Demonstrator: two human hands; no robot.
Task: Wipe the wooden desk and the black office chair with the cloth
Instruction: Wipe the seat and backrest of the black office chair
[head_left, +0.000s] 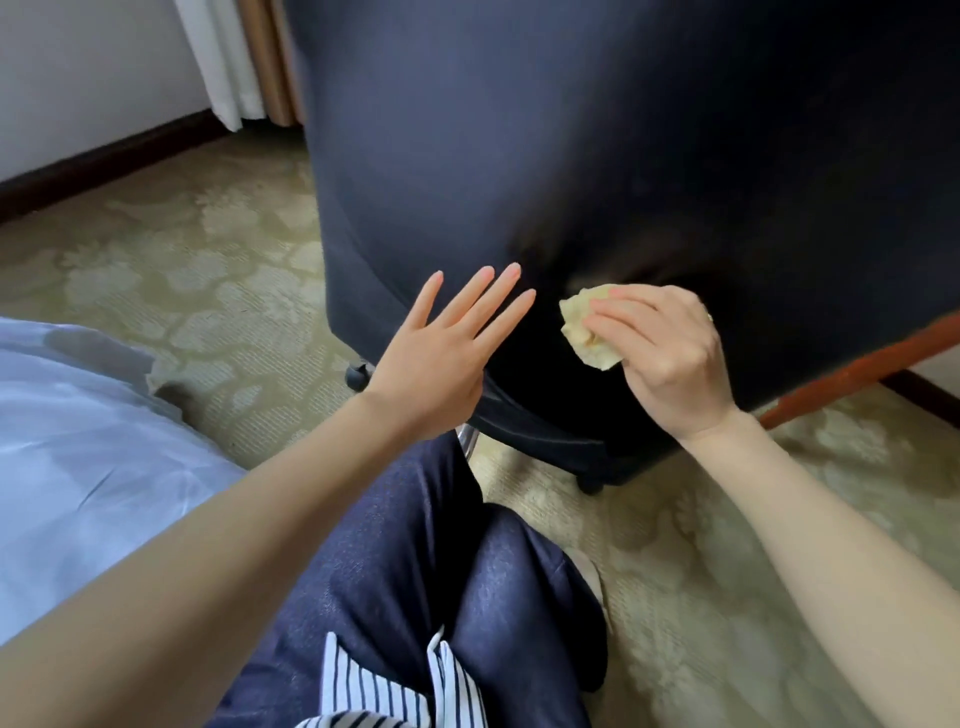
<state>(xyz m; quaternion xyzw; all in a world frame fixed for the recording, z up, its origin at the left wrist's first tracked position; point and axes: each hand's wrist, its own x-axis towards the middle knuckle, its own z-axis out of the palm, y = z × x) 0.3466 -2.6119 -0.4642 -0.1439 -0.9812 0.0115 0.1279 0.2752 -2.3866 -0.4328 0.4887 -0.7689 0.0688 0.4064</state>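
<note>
Right hand (670, 353) grips the bunched cloth (584, 327) against the chair (571, 156) back (lower part). Left hand (441, 353) flat beside it, 4 fingers (480, 296) spread wide.

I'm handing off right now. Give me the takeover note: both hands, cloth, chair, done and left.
Left hand: open, fingers straight, by the left edge of the black office chair; contact unclear.
Right hand: grip curled round the bunched yellow cloth, held against the chair's lower back.
Done: cannot tell; no wiped area shows.
Left: judge the chair as unfinished; the desk shows only as a wooden edge at right, if that is it.
</note>
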